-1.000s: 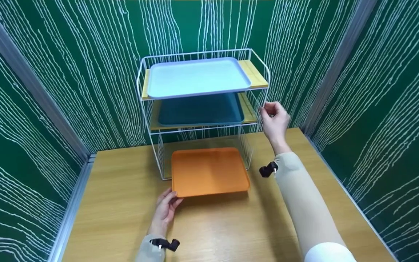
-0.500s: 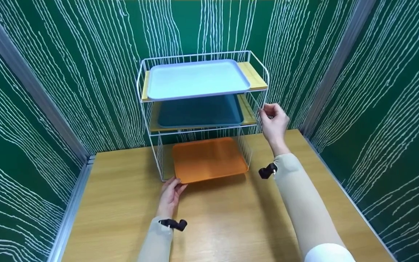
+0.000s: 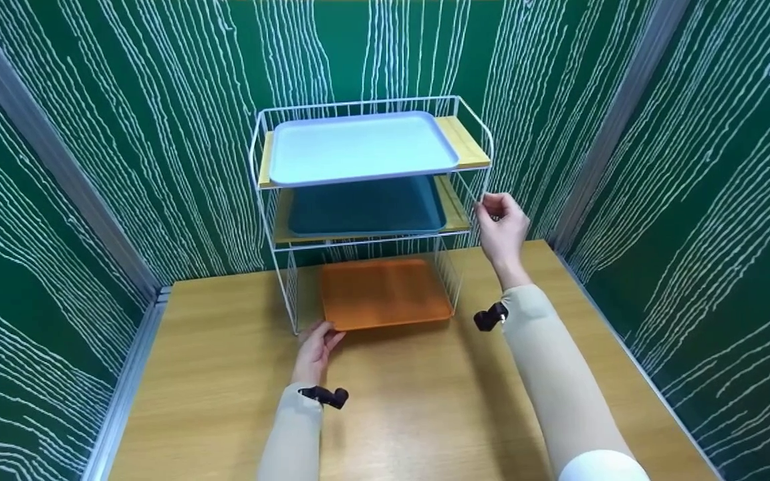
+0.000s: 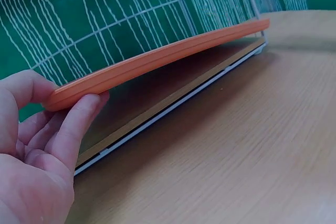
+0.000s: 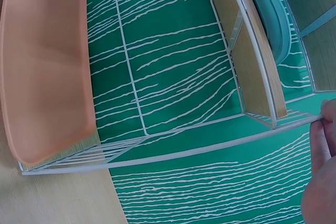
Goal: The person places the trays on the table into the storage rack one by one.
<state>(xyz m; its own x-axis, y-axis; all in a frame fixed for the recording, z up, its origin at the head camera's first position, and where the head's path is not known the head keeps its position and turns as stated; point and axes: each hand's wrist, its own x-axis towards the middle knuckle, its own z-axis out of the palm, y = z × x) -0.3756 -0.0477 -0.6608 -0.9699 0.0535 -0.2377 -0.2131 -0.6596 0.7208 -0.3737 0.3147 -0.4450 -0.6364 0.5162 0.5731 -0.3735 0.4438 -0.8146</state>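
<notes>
An orange tray (image 3: 385, 294) is inside the bottom level of a white wire shelf rack (image 3: 283, 287). My left hand (image 3: 315, 347) pinches the tray's front left corner, thumb on top and fingers beneath. In the left wrist view the orange tray (image 4: 157, 59) slants, its held corner raised above the bottom wooden board (image 4: 152, 103). My right hand (image 3: 503, 227) grips the rack's front right upright between thumb and fingers; the right wrist view shows that hand (image 5: 321, 156) at the right edge, on the white wire post (image 5: 210, 151).
A pale blue tray (image 3: 365, 148) lies on the rack's top board (image 3: 463, 141), and a dark teal tray (image 3: 368, 207) on the middle one. The rack stands on a wooden table (image 3: 385, 414) against green walls (image 3: 345, 40) with white wavy lines.
My left hand has moved forward and slightly right, sliding the orange tray deeper into the bottom level. The right hand keeps its hold on the rack's upright.
</notes>
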